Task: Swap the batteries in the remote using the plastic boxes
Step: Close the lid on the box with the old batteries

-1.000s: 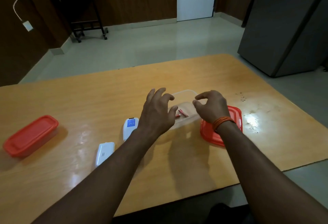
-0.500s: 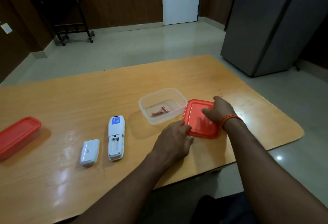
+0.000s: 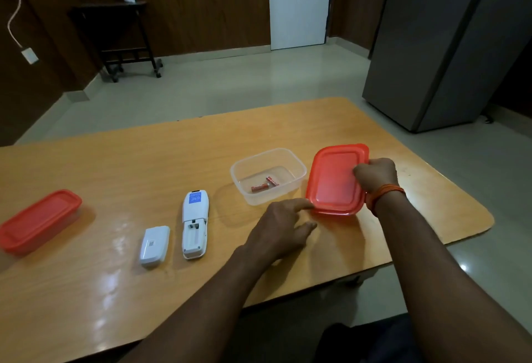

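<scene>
On the tan wooden table [image 3: 115, 161] I logged the red plastic lid [image 3: 334, 181] tilted, right hand [image 3: 375, 174] gripping its right edge, left hand [image 3: 280, 227] loose, forefinger touching its near corner. Leftward sat the clear plastic box [image 3: 300, 174], then the white remote [image 3: 195, 224]; two red batteries [image 3: 263, 185] lay in the box.

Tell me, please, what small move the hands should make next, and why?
Probably carry the red lid leftward over the open clear box and lower it on. The right hand grips the lid, tilted up; the left hand touches its near corner; two red batteries lie inside; the remote bay looks empty.
</scene>
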